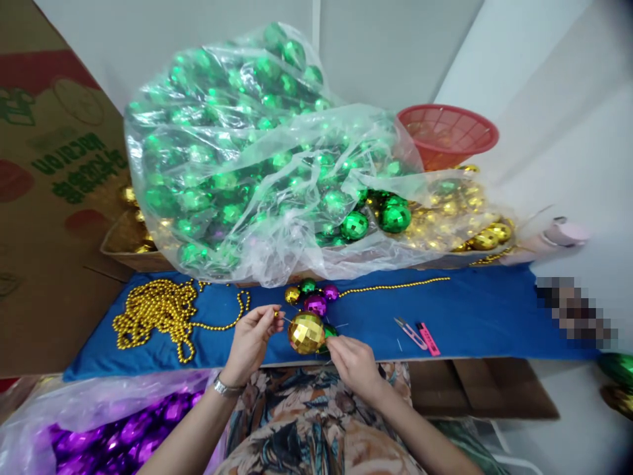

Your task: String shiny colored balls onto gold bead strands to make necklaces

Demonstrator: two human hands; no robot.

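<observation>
My left hand [253,340] is closed in a pinch with a small gold bead at its fingertips. A thin string [287,320] runs from there to a large faceted gold ball [305,333]. At the ball's right edge, my right hand [355,364] is closed, its fingertips against the gold ball and partly hidden. Behind them lies a green ball [329,338], mostly covered. Just beyond are a purple ball [315,304] and smaller gold [292,295], green [308,285] and purple [331,291] balls, with a gold bead strand [395,286] stretching right.
A heap of gold beads [153,313] lies left on the blue cloth [475,307]. Thread snips [410,334] and a pink cutter [428,339] lie right. Behind stand a large bag of green balls [222,158], gold balls [455,204] and a red basket [448,132]. Purple balls [119,435] sit lower left.
</observation>
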